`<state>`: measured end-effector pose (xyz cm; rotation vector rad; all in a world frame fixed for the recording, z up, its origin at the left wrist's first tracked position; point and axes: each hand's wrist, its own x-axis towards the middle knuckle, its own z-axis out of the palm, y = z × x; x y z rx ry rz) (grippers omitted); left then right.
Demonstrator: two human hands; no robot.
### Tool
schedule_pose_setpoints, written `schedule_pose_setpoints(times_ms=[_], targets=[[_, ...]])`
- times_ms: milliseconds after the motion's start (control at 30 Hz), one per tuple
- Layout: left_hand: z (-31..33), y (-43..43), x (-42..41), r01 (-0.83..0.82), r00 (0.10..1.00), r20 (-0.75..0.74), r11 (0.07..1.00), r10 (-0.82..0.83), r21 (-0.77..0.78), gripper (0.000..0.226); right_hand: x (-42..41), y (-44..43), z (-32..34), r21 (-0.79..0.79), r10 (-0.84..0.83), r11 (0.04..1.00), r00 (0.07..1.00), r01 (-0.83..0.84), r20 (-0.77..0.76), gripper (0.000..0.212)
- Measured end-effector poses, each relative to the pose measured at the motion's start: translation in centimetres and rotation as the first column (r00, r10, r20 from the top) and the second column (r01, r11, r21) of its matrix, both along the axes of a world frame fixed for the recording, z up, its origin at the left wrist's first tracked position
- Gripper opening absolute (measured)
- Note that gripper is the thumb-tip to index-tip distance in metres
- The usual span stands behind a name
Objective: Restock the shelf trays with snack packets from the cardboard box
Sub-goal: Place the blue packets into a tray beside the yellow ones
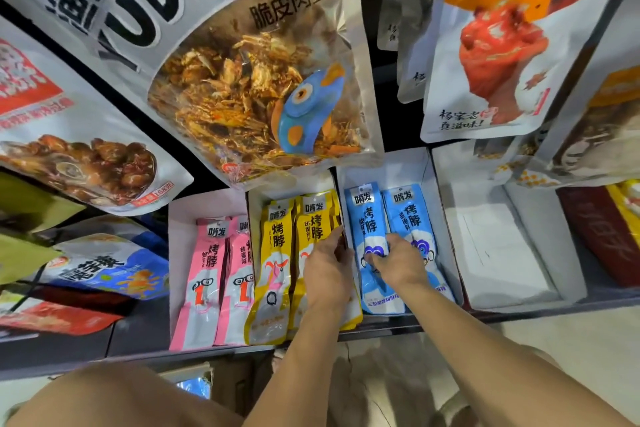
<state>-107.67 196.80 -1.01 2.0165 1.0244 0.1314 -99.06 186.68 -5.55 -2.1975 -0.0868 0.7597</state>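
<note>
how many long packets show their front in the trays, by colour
pink packets: 2
yellow packets: 2
blue packets: 2
total: 6
More yellow edges sit stacked behind the front ones; these are not counted.

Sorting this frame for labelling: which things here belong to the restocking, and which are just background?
Job: blue packets, yellow packets, pink packets, empty tray, cardboard box, left hand, right hand.
Background: hanging crab bag, red drumstick bag.
</note>
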Motion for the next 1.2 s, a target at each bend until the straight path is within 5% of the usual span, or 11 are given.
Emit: schedule_pose_setpoints(times_ms=[200,333,700,1000,1200], targets=[[1.8,-0.1,-0.1,0.067,0.998,-0.016,0.995,-0.069,-0.077,0.041,-0.7,-0.7,2.6,-0.155,0.166,0.975,0.986,-0.159,0.031,0.067],[4.3,-0.5,-0.7,0.121,0.991,-0.043,0.991,-0.124,-0.063,0.043,-1.3,-2.1,6.6,-0.303,0.317,0.915,0.94,-0.267,0.129,0.063],[13.6,-2.0,-6.2,0.417,0.891,-0.361,0.809,-0.275,0.413,0.056,-5.2,-6.8,19.5,-0.63,0.609,0.716,0.71,-0.301,0.353,0.059],[22.5,-0.7,-14.6,0.354,0.913,-0.387,0.721,-0.129,0.596,0.05,-12.1,-5.2,29.2,-0.691,0.712,0.663,0.525,-0.287,0.465,0.058],[28.5,2.2,-22.4,0.181,0.957,-0.285,0.678,0.044,0.713,0.053,-18.0,-0.8,33.9,-0.7,0.779,0.627,0.266,-0.342,0.568,0.06]])
